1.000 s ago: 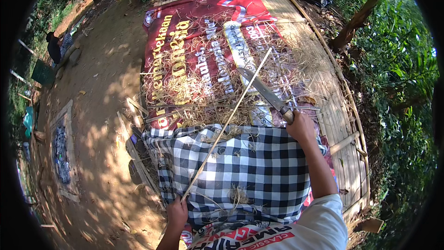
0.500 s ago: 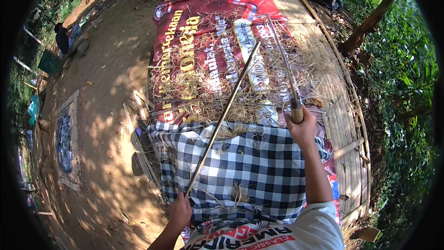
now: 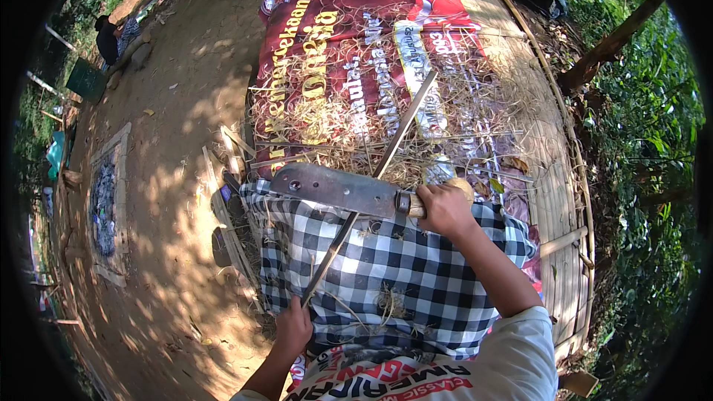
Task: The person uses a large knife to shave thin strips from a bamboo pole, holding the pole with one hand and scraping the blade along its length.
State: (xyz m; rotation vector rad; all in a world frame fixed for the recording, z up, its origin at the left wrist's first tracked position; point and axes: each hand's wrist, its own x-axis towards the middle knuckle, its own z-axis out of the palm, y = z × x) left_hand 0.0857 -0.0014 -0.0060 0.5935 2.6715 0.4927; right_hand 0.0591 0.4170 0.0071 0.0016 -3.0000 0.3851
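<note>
In my right hand (image 3: 447, 212) is a machete (image 3: 334, 188) with a broad dark blade, small holes in it and a wooden handle. Its blade lies crosswise over a long, thin bamboo strip (image 3: 402, 134), flat side toward the view; whether blade and strip touch, I cannot tell. My left hand (image 3: 295, 325) grips the strip's near end, and the strip slants up to the right. A black-and-white checked cloth (image 3: 438, 271) covers my lap beneath both. Pale curled shavings (image 3: 316, 119) are strewn over the red banner (image 3: 293, 48) in front of me.
Under the banner is a bamboo-slat platform (image 3: 561, 200) edged by a long pole. Split bamboo pieces (image 3: 226, 230) lie to its left. A framed ash pit (image 3: 104, 204) is farther left. At the far left a person (image 3: 111, 38) sits. Plants grow along the right.
My right hand has swung the machete from pointing away to lying leftward across the bamboo strip, its broad side now showing. My left hand keeps its grip on the strip. The view has shifted slightly.
</note>
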